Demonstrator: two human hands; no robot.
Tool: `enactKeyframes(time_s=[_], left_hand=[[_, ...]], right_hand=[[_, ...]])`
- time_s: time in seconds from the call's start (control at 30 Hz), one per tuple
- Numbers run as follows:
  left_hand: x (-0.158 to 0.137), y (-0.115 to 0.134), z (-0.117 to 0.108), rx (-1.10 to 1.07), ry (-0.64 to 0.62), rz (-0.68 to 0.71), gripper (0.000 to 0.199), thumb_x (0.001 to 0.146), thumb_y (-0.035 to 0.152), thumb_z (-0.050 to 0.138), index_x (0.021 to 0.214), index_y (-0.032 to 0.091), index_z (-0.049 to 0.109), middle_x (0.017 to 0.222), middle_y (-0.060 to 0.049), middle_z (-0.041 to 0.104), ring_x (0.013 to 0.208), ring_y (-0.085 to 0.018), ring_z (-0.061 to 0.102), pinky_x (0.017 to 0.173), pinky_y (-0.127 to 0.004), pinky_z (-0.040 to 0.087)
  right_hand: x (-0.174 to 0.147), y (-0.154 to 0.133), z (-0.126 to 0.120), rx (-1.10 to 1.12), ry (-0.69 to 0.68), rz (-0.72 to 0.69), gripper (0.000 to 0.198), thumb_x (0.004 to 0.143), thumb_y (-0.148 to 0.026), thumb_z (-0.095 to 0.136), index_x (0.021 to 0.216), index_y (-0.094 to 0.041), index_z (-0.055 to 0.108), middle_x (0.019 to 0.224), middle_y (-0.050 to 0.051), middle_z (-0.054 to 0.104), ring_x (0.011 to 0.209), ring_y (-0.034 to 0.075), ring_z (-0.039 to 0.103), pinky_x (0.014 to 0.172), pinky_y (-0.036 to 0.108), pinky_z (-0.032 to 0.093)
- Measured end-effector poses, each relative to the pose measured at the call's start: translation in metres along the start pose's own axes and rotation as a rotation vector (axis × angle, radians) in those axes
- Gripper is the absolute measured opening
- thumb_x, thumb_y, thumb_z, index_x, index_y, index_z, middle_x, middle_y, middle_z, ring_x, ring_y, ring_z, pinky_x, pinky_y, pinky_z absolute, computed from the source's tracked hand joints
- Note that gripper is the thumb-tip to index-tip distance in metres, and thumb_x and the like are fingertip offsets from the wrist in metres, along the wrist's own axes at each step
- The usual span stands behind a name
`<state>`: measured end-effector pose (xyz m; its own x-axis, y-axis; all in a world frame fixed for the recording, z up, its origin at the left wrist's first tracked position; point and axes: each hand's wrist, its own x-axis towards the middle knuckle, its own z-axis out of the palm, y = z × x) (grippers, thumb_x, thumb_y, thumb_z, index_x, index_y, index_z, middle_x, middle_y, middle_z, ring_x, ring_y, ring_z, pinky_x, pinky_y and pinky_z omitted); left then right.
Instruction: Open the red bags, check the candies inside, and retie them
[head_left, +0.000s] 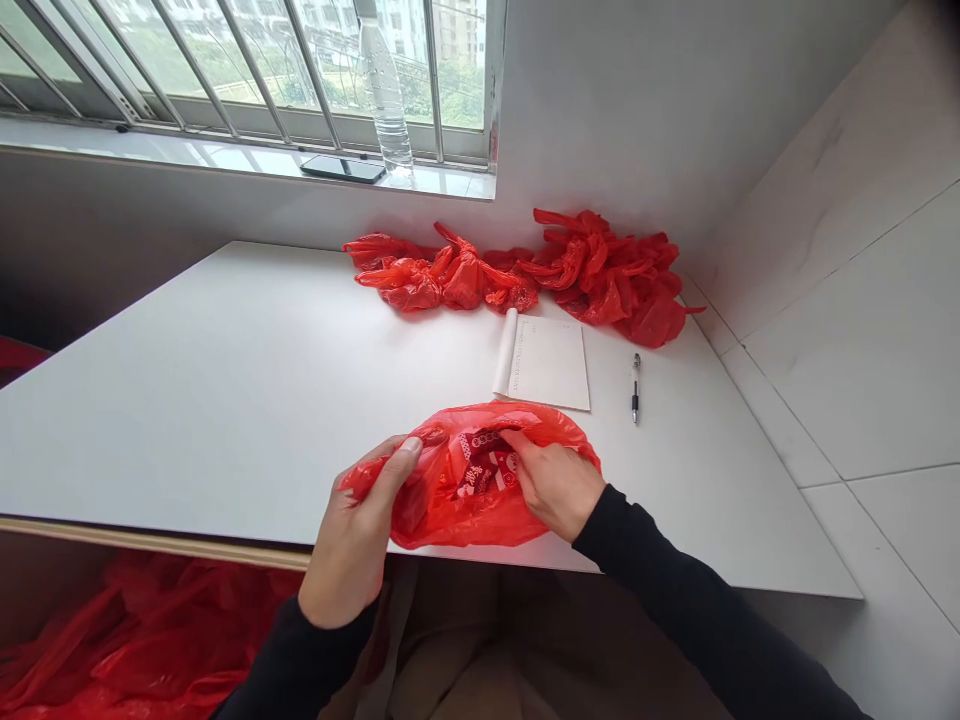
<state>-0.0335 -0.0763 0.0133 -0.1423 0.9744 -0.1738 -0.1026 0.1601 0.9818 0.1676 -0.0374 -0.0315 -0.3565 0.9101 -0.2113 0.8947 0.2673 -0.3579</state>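
Note:
A thin red plastic bag [480, 535] lies spread at the table's front edge, its mouth facing up. Small dark red printed packets [477, 475] with white lettering show inside it. My left hand [360, 530] grips the gathered left side of the bag, thumb on top. Reaching in from the right, my right hand [559, 485] is inside the bag's mouth. Its index fingertip is at the upper packets, and the other fingers are curled and partly hidden. Whether a packet is between those fingers is not visible.
Behind the bag lie an open notepad [551, 362] and a pen [636, 390] on the white table [225, 400]. Knotted red bags [615, 275] line the wall. More red plastic [172, 640] sits below left. The windowsill holds a phone [343, 169] and a water bottle [386, 100].

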Motion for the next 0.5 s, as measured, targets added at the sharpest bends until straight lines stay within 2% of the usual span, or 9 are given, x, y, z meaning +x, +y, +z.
enactKeyframes(time_s=[0.1, 0.2, 0.3, 0.4, 0.5], left_hand=[[0.001, -0.001, 0.002, 0.03, -0.004, 0.022, 0.026, 0.087, 0.043, 0.069, 0.099, 0.022, 0.077, 0.09, -0.003, 0.073, 0.088, -0.022, 0.063, 0.07, -0.027, 0.049], [0.003, -0.003, 0.004, 0.038, -0.014, 0.032, 0.026, 0.087, 0.043, 0.069, 0.101, 0.023, 0.077, 0.095, -0.003, 0.073, 0.086, -0.021, 0.061, 0.072, -0.027, 0.048], [0.004, -0.004, 0.006, 0.074, -0.036, 0.049, 0.026, 0.088, 0.043, 0.068, 0.104, 0.024, 0.076, 0.087, -0.002, 0.07, 0.079, -0.019, 0.058, 0.07, -0.026, 0.047], [0.004, -0.003, 0.008, 0.106, -0.038, 0.08, 0.027, 0.088, 0.043, 0.068, 0.105, 0.024, 0.077, 0.085, -0.002, 0.07, 0.078, -0.019, 0.058, 0.07, -0.027, 0.048], [0.004, -0.001, 0.01, 0.139, -0.055, 0.097, 0.028, 0.088, 0.044, 0.067, 0.106, 0.025, 0.076, 0.098, -0.003, 0.074, 0.082, -0.02, 0.062, 0.073, -0.028, 0.05]], right_hand=[[-0.008, 0.005, -0.002, -0.011, 0.032, 0.007, 0.048, 0.098, -0.02, 0.036, 0.145, -0.025, 0.048, 0.076, 0.005, 0.069, 0.066, 0.023, 0.067, 0.062, 0.031, 0.042], [-0.015, 0.008, 0.003, 0.011, 0.003, -0.058, 0.044, 0.095, -0.017, 0.04, 0.13, -0.031, 0.062, 0.081, 0.004, 0.072, 0.072, 0.023, 0.068, 0.066, 0.03, 0.042], [-0.017, 0.011, 0.01, 0.048, 0.01, -0.092, 0.044, 0.094, -0.016, 0.04, 0.126, -0.033, 0.064, 0.084, 0.002, 0.072, 0.075, 0.023, 0.069, 0.067, 0.03, 0.044], [-0.015, 0.013, 0.013, -0.014, 0.059, 0.015, 0.046, 0.097, -0.018, 0.035, 0.136, -0.025, 0.058, 0.074, 0.005, 0.07, 0.065, 0.025, 0.068, 0.06, 0.033, 0.043], [-0.014, 0.015, 0.011, -0.083, 0.044, 0.074, 0.047, 0.097, -0.019, 0.035, 0.139, -0.014, 0.055, 0.071, 0.008, 0.069, 0.062, 0.028, 0.067, 0.056, 0.035, 0.043]])
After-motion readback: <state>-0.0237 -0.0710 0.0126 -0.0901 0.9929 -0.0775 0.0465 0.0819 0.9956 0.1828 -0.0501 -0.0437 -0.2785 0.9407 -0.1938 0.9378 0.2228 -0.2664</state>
